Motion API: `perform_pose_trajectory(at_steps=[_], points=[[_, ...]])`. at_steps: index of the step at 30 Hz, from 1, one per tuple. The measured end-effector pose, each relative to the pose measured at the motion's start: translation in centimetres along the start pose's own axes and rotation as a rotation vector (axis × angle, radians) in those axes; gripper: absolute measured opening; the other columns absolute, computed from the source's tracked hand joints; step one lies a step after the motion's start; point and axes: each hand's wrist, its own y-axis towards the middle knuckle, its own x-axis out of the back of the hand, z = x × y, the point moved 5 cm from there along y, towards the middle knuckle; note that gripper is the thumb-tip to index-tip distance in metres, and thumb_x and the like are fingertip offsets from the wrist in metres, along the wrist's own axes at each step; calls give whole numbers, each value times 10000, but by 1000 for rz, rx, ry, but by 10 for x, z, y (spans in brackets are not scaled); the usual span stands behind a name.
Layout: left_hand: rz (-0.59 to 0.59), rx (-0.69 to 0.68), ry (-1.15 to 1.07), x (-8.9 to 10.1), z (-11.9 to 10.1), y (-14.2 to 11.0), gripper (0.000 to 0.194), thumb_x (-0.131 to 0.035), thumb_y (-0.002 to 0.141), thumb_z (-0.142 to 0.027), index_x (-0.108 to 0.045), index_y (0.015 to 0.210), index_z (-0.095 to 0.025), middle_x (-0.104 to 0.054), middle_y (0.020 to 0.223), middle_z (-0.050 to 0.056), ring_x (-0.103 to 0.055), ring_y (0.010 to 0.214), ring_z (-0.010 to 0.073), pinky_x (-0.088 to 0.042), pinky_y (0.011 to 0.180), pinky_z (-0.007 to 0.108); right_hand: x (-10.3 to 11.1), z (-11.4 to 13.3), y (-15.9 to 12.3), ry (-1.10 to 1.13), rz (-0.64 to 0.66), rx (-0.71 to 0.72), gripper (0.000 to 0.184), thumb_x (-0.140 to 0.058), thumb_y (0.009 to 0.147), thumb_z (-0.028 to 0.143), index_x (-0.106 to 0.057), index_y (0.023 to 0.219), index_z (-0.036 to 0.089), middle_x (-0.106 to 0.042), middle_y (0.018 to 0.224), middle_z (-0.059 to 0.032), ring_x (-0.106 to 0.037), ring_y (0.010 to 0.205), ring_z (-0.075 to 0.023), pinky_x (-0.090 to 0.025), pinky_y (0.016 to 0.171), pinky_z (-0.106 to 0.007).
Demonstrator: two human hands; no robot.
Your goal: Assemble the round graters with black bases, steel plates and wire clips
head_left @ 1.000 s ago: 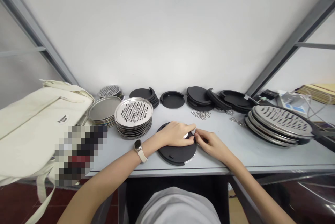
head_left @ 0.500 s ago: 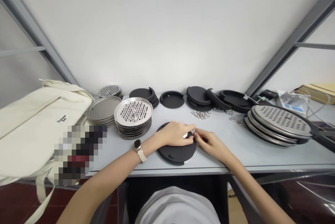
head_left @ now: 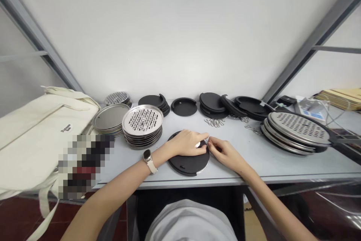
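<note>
Near the front of the table lies a round black plastic disc (head_left: 188, 164) with a raised rim and a thin shiny edge at its lower right. My left hand (head_left: 188, 143) rests on top of it, fingers bent and index finger and thumb reaching to its right edge. Something small and white shows under those fingers. At that same edge, my right hand (head_left: 222, 152) is closed in a pinch against a small metal piece (head_left: 207, 141), mostly hidden by the fingertips. Behind the hands lies a small heap of bent wire hooks (head_left: 214, 122).
Stacked grater plates (head_left: 143, 120) and plain metal discs (head_left: 111, 117) stand left, beside a cream bag (head_left: 42, 135). More black discs (head_left: 184, 106) line the wall. A stack of perforated metal plates (head_left: 299, 128) with a black handle sits right. Metal posts (head_left: 313, 45) flank the table.
Both hands stay at the disc's right edge, with only slight finger movement. The whole view has shifted a little, so things appear slightly farther left.
</note>
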Motion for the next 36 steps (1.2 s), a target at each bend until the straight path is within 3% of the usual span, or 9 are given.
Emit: perform_pose_trajectory(at_steps=[36], points=[[5,-19,-53,0,0,0,133,-437,872,-324,-496,934,-222,-665,795,0,-612,677,179,-301,536,269,1,1,0,-38,13,-15,361,-327,952,376,-385,647,190,-372,577,42,-354,546,-112,-275,523,-245]])
